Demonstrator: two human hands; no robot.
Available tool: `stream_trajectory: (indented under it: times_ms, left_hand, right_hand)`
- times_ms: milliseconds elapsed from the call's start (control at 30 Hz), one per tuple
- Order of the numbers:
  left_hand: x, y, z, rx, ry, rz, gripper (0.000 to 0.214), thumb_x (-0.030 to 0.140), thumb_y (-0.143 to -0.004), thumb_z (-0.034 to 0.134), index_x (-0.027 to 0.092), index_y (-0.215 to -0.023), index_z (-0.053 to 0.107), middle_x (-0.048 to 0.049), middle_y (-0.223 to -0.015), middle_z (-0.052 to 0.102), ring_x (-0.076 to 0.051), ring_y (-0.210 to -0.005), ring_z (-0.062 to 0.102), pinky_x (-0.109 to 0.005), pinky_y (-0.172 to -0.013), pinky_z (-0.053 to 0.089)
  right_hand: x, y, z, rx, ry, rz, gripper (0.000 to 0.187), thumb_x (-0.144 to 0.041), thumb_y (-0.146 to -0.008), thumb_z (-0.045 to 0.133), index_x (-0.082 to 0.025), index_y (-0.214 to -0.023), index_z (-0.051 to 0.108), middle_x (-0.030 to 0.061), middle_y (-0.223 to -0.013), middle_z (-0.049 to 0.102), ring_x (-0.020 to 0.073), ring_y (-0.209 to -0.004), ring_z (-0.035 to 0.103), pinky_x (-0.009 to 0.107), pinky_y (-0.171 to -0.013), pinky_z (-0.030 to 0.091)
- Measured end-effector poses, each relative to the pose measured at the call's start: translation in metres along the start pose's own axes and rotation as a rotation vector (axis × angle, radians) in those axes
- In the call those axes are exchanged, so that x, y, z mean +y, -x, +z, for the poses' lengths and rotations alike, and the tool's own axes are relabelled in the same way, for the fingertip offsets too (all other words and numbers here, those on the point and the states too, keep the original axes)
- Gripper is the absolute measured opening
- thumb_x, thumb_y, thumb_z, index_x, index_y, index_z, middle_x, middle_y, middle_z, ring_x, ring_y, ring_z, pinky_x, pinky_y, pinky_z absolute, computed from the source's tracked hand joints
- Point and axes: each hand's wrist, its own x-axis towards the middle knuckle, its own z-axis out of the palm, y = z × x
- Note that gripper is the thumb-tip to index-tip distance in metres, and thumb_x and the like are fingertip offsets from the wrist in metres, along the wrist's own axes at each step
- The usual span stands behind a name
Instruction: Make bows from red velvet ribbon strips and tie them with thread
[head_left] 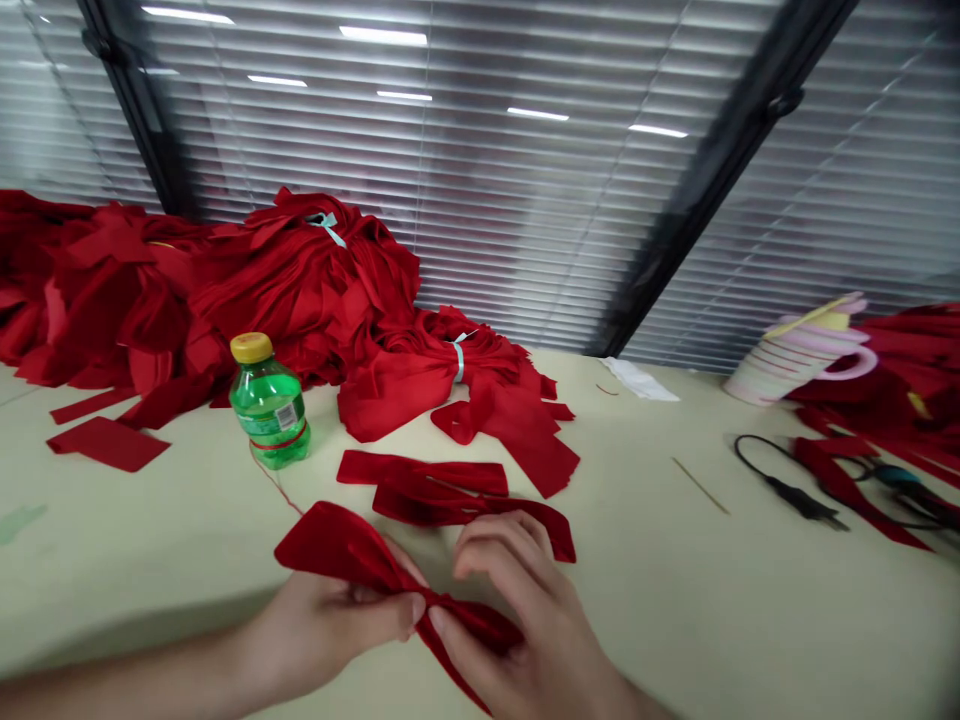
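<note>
A red fabric bow (352, 545), gathered in the middle, is held above the table by both hands. My left hand (337, 615) pinches it near its centre, thumb on top. From the right side, my right hand (517, 610) grips the bow with the thumb at the gather, while the other fingers curl above it. A thin red thread runs from near the bow to a green bottle (270, 415) with a yellow cap and red thread wound round it. Just beyond the hands lie red fabric strips (427, 475) on the table.
Large heaps of red fabric pieces (300, 270) lie along the window blinds, some bundles tied with pale ribbon. To the right are a tilted striped cup (799, 360), a black power plug (806, 500) with its cord, and more red fabric (915, 370). White paper (640, 380) lies at the back.
</note>
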Motion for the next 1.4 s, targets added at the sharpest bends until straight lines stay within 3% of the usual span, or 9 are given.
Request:
stream_trajectory:
  times_ms: [200,333,500,733,933,1033,1167,1267,1400]
  left_hand:
    - [-0.001,0.001,0.0,-0.009,-0.048,0.02,0.021,0.034,-0.073,0.069,0.016,-0.066,0.061,0.0017,-0.058,0.055,-0.014,-0.059,0.053,-0.024,-0.058,0.044]
    - [0.001,0.003,0.001,-0.022,-0.086,-0.001,0.02,0.031,-0.072,0.067,0.015,-0.063,0.059,0.0029,-0.056,0.052,-0.012,-0.058,0.051,-0.022,-0.056,0.041]
    - [0.0,0.002,0.001,0.043,-0.17,0.05,0.017,0.035,-0.078,0.063,0.018,-0.081,0.064,0.0008,-0.07,0.063,-0.015,-0.069,0.058,-0.024,-0.064,0.047]
    - [-0.004,0.002,-0.005,-0.061,-0.008,0.124,0.033,0.022,-0.075,0.069,0.02,-0.107,0.058,-0.0042,-0.098,0.066,-0.02,-0.091,0.062,-0.031,-0.084,0.05]
    - [0.001,0.001,-0.006,-0.241,0.132,0.142,0.015,0.019,-0.074,0.072,0.017,-0.088,0.065,-0.0022,-0.084,0.066,-0.016,-0.079,0.063,-0.026,-0.071,0.05]
    - [0.006,-0.001,-0.003,-0.219,0.173,0.141,0.01,0.02,-0.074,0.072,0.015,-0.078,0.065,-0.001,-0.074,0.066,-0.014,-0.07,0.061,-0.023,-0.064,0.047]
    - [0.01,-0.004,-0.003,-0.011,0.163,0.089,0.019,0.028,-0.071,0.075,0.012,-0.069,0.065,0.0006,-0.063,0.061,-0.011,-0.059,0.053,-0.021,-0.057,0.042]
    - [0.012,-0.004,-0.004,0.11,0.177,0.074,0.027,0.031,-0.069,0.077,0.012,-0.059,0.062,0.0017,-0.056,0.057,-0.009,-0.055,0.048,-0.02,-0.054,0.04]
    - [0.011,-0.004,-0.004,0.21,0.23,0.085,0.027,0.033,-0.068,0.078,0.013,-0.059,0.063,0.0003,-0.06,0.06,-0.01,-0.059,0.051,-0.021,-0.059,0.044]
  right_hand:
    - [-0.003,0.003,0.001,-0.279,-0.09,0.035,0.007,-0.015,-0.079,0.057,-0.019,-0.078,0.052,-0.0043,-0.066,0.06,0.0112,-0.065,0.058,0.035,-0.091,0.035]
    - [-0.004,0.005,0.002,-0.325,-0.14,0.093,0.004,-0.016,-0.08,0.054,-0.018,-0.078,0.053,-0.0018,-0.068,0.059,0.013,-0.068,0.056,0.033,-0.085,0.04]
    - [-0.002,0.005,0.001,-0.298,-0.203,0.185,0.008,-0.017,-0.082,0.052,-0.018,-0.074,0.054,-0.0005,-0.065,0.056,0.013,-0.064,0.052,0.024,-0.061,0.041]
    - [0.005,0.0,0.0,-0.382,-0.637,0.612,0.021,-0.035,-0.085,0.055,-0.017,-0.072,0.055,-0.0017,-0.064,0.053,0.0092,-0.055,0.046,0.02,-0.05,0.037]
    - [0.0,-0.005,-0.002,-0.593,-0.984,0.904,0.037,-0.052,-0.074,0.065,-0.016,-0.073,0.057,-0.0023,-0.058,0.055,0.0084,-0.052,0.048,0.019,-0.048,0.037]
    - [-0.001,-0.008,-0.005,-0.598,-0.955,0.889,0.035,-0.05,-0.077,0.063,-0.016,-0.074,0.059,0.0006,-0.064,0.062,0.0096,-0.056,0.054,0.021,-0.053,0.042]
    - [0.003,-0.009,-0.012,-0.389,-0.737,0.695,0.024,-0.04,-0.084,0.058,-0.019,-0.09,0.065,0.0046,-0.085,0.068,0.0157,-0.079,0.063,0.028,-0.071,0.051]
    - [0.006,-0.002,-0.011,-0.363,-0.602,0.573,0.021,-0.029,-0.077,0.066,-0.021,-0.097,0.065,0.0047,-0.093,0.068,0.0187,-0.088,0.063,0.031,-0.08,0.051]
    - [0.009,0.004,-0.001,-0.32,-0.653,0.64,0.018,-0.03,-0.078,0.064,-0.019,-0.092,0.062,0.0008,-0.076,0.064,0.0135,-0.068,0.06,0.024,-0.062,0.049]
